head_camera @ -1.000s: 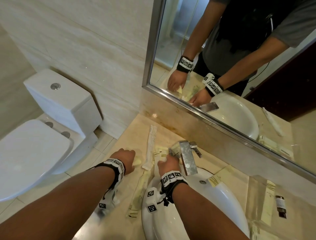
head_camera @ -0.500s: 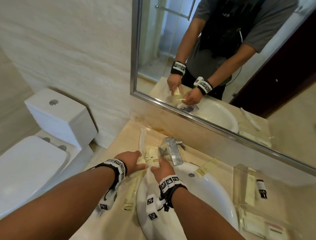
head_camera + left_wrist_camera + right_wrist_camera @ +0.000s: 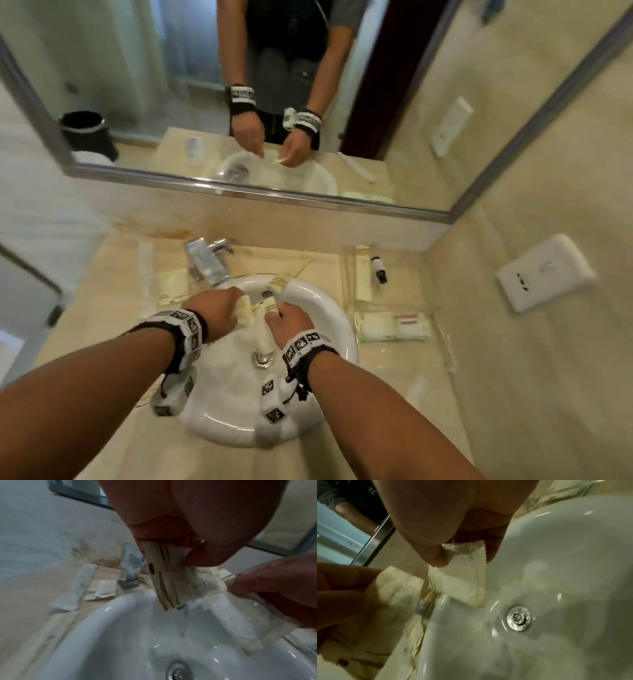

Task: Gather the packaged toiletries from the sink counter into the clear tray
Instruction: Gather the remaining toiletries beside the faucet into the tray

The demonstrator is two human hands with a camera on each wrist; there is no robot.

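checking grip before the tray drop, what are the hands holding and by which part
Left hand pinches a cream packet by its top end; right hand pinches a second packet by its top corner.

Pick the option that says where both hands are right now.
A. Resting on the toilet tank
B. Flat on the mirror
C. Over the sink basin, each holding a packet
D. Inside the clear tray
C. The left hand and the right hand each pinch a cream packet above the white sink basin.
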